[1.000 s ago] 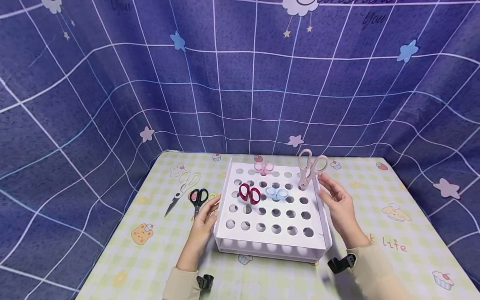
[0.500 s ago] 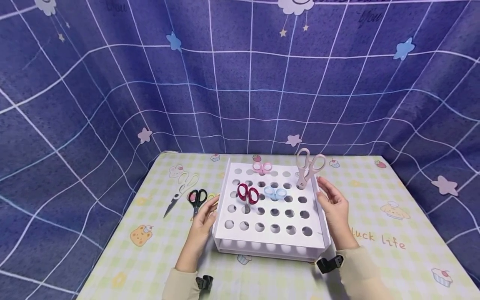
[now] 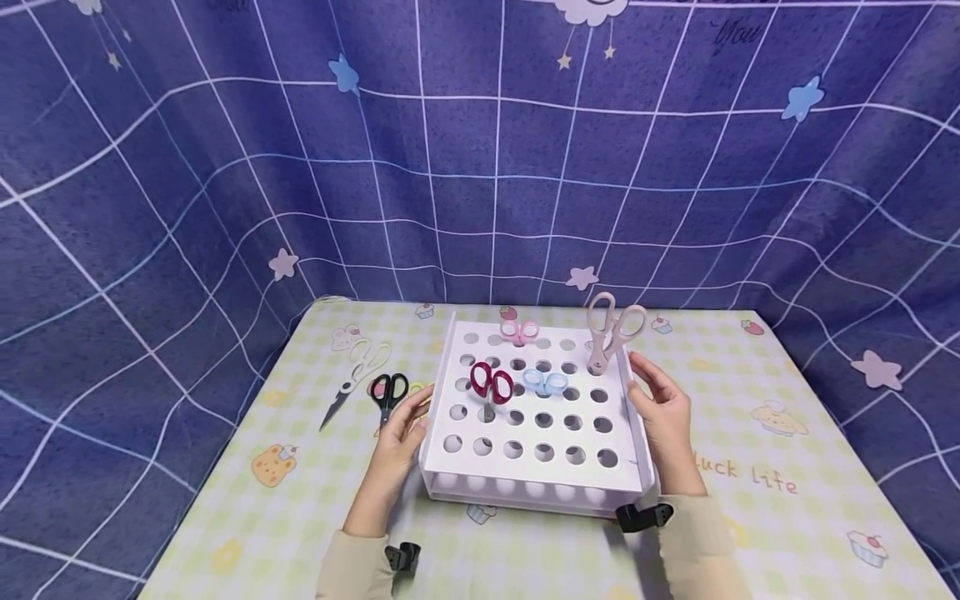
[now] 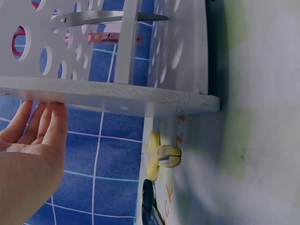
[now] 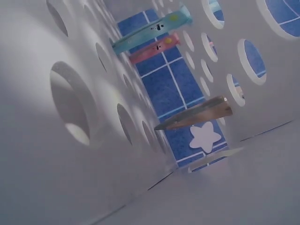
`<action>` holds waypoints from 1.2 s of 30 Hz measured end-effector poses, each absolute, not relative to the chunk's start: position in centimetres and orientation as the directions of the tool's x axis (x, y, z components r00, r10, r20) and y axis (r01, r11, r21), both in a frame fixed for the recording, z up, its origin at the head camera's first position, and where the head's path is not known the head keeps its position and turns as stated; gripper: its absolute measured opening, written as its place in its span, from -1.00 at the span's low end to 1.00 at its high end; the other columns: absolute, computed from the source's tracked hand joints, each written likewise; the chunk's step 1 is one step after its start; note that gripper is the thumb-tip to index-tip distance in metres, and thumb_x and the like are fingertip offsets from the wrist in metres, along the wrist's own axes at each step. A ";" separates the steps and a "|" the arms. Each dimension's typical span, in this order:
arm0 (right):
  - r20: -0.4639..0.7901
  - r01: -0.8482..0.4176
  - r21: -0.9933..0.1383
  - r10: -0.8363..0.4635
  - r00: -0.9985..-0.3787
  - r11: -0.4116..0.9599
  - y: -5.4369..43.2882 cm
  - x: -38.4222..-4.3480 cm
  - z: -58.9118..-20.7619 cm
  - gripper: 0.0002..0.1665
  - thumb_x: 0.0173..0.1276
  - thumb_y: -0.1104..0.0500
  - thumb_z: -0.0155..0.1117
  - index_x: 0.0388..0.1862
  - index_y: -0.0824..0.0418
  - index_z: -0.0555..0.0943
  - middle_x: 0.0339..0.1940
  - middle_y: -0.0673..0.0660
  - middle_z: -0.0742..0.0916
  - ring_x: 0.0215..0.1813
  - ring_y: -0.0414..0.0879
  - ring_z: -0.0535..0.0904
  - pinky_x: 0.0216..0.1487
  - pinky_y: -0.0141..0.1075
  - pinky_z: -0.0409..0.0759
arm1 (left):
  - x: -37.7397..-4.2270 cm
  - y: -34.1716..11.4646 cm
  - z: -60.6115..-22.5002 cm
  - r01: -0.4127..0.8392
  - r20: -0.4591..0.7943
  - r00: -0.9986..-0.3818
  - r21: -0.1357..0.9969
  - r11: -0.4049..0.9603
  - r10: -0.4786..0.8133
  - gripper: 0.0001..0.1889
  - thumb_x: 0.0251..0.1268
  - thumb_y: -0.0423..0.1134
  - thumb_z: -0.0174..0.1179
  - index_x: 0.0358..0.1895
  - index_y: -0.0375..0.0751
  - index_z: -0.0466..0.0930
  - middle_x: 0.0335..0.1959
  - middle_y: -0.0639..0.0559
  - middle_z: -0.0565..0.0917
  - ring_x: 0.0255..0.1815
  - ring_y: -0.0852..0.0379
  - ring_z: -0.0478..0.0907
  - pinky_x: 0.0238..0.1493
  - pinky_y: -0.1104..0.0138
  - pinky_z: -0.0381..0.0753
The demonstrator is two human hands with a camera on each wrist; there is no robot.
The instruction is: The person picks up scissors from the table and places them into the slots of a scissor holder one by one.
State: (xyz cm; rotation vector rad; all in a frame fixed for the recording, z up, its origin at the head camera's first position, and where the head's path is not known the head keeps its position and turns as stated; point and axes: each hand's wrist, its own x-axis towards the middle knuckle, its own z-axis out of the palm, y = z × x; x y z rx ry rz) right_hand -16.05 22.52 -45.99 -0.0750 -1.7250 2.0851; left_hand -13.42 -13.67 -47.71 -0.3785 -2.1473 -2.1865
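Note:
A white two-tier rack (image 3: pixel 558 471) with rows of round holes stands between my hands. Along its left side panel lie the fairly straight fingers of my left hand (image 3: pixel 397 446), pressing the panel's outer face in the left wrist view. My right hand (image 3: pixel 667 417) rests thumb and fingers against the right side panel. Scissors stand handles-up in the holes: pink (image 3: pixel 520 332), light blue (image 3: pixel 545 382), dark red (image 3: pixel 491 384) and a large pale pink pair (image 3: pixel 613 329). Their blades reach down between the tiers in the wrist views. My right hand is not visible in the right wrist view.
Left of the rack lie white-handled scissors (image 3: pixel 356 379) and black-handled scissors (image 3: pixel 387 393). A yellow-handled item (image 4: pixel 159 157) lies close to the rack, partly hidden by my left hand in the head view. A blue grid-patterned curtain (image 3: pixel 480 167) hangs behind the checked tablecloth (image 3: pixel 750 533).
My right wrist and forearm have shifted left, nearer the rack, uncovering more of the tablecloth lettering. The head view has drifted slightly; rack and scissors keep their places.

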 end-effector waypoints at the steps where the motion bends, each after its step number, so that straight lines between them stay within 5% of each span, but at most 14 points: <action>1: 0.230 -0.292 -0.948 0.358 -0.905 -0.129 22.6 -16.1 -46.0 -0.51 0.27 0.55 0.10 0.21 0.49 0.48 -0.03 -0.04 0.75 0.10 -0.27 0.61 -0.02 -0.60 0.56 | -13.5 -13.6 -47.7 0.209 0.211 -0.968 0.977 -0.031 0.134 -0.51 0.45 -0.34 0.00 0.41 -0.32 0.26 0.37 -0.31 0.36 0.26 0.35 0.42 0.27 0.60 0.35; 13: 0.247 -0.292 -0.952 0.330 -0.911 -0.094 22.9 -16.3 -46.1 -0.53 0.27 0.54 0.10 0.19 0.54 0.48 0.06 -0.10 0.67 0.18 -0.30 0.55 0.12 -0.58 0.51 | -13.4 -13.9 -46.9 0.177 0.169 -0.975 0.983 0.048 0.146 -0.50 0.46 -0.33 0.01 0.42 -0.28 0.24 0.40 -0.26 0.34 0.26 0.32 0.40 0.22 0.63 0.36; 24: 0.238 -0.232 -0.971 0.304 -0.922 0.056 23.2 -16.4 -45.5 -0.53 0.28 0.48 0.13 0.19 0.41 0.54 0.20 0.16 0.61 0.24 -0.29 0.51 0.18 -0.56 0.49 | -13.7 -14.3 -46.4 0.165 0.150 -0.973 0.983 0.075 0.177 -0.50 0.46 -0.33 0.00 0.43 -0.27 0.22 0.49 -0.22 0.20 0.35 0.11 0.33 0.22 0.65 0.34; 31: 0.235 -0.231 -0.972 0.297 -0.925 0.051 23.2 -16.4 -45.5 -0.53 0.28 0.47 0.14 0.19 0.40 0.55 0.22 0.17 0.59 0.23 -0.32 0.50 0.19 -0.53 0.50 | -13.8 -14.4 -46.2 0.160 0.146 -0.972 0.985 0.066 0.183 -0.48 0.46 -0.35 -0.01 0.43 -0.34 0.19 0.49 -0.24 0.20 0.26 0.31 0.36 0.21 0.64 0.36; 36: 0.222 -0.217 -0.975 0.294 -0.930 0.049 23.4 -16.1 -45.5 -0.53 0.29 0.46 0.14 0.20 0.40 0.54 0.22 0.17 0.59 0.22 -0.33 0.50 0.12 -0.60 0.51 | -13.7 -14.2 -46.4 0.154 0.141 -0.972 0.986 0.058 0.187 -0.48 0.46 -0.36 -0.02 0.43 -0.34 0.18 0.48 -0.26 0.20 0.29 0.25 0.36 0.22 0.63 0.37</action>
